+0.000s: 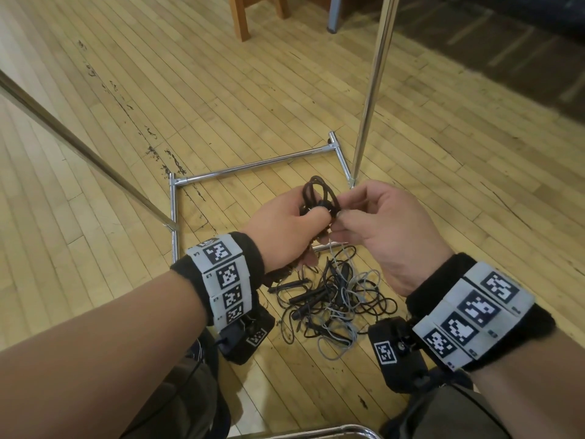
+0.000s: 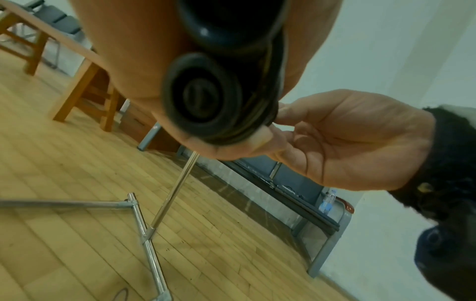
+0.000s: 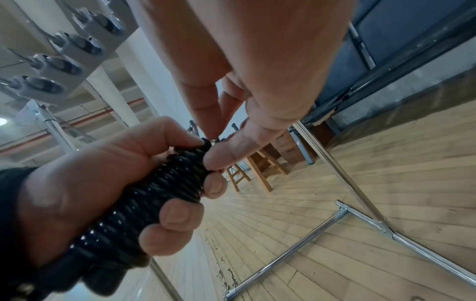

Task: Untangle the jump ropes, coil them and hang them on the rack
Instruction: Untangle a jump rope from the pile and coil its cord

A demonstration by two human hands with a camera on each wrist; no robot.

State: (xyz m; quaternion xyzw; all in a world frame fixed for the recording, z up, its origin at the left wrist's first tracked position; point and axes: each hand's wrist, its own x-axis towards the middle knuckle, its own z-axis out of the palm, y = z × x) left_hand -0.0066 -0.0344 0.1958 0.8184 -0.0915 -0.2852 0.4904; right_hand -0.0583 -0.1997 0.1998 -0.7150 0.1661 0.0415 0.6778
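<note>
Gripping one coiled black jump rope [image 1: 319, 198] in the left hand [image 1: 285, 236] while the right hand [image 1: 380, 229] pinches its end, nothing hangs on the chrome tube rack [image 1: 370, 90] yet; a tangled black-and-grey rope pile [image 1: 332, 305] remains on the floor.

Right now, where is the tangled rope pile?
Head view: the pile lies on the floor between both wrists, below the hands, just inside the rack base.

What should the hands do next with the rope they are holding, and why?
Probably tuck the loose end in so the coil stays wound. The left hand grips the handles with rope wrapped round them, and the right hand pinches at the wrap's top end. The pile on the floor is still tangled, and nothing hangs on the visible part of the rack.
</note>
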